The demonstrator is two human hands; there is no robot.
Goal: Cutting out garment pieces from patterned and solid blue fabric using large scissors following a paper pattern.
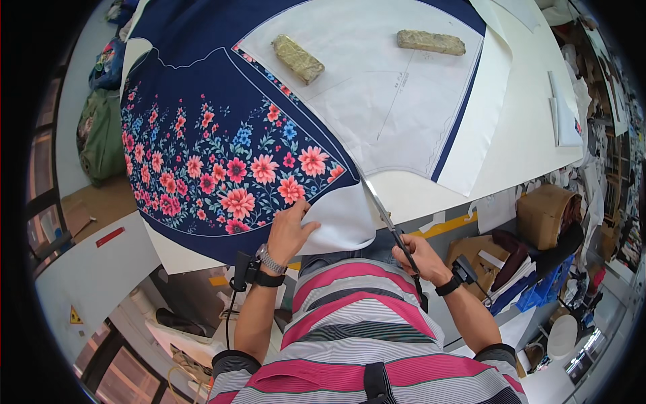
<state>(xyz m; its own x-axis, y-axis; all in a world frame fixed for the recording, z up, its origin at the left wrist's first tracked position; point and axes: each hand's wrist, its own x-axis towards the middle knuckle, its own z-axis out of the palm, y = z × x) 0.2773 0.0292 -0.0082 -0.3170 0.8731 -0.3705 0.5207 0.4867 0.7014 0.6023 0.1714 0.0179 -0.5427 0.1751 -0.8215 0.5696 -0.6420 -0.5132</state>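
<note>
My right hand (422,258) is closed around the handles of long metal scissors (381,207). Their blades point away from me, with the tips at the fabric's corner beside a white paper pattern (377,101). Navy fabric (202,87) printed with pink, coral and blue flowers lies on the table, a pale line drawn around the floral piece. At its near edge my left hand (289,232) rests on the cloth, thumb apart from the fingers. Between my hands a flap of the fabric's white underside (343,219) is turned up and hangs over the table's edge.
Two wrapped bar-shaped weights (297,59) (431,42) press on the paper pattern. The white table (531,135) extends to the right, with folded paper (564,114) on it. Cardboard boxes (548,214) stand below on the right. A green bag (101,135) sits at the left.
</note>
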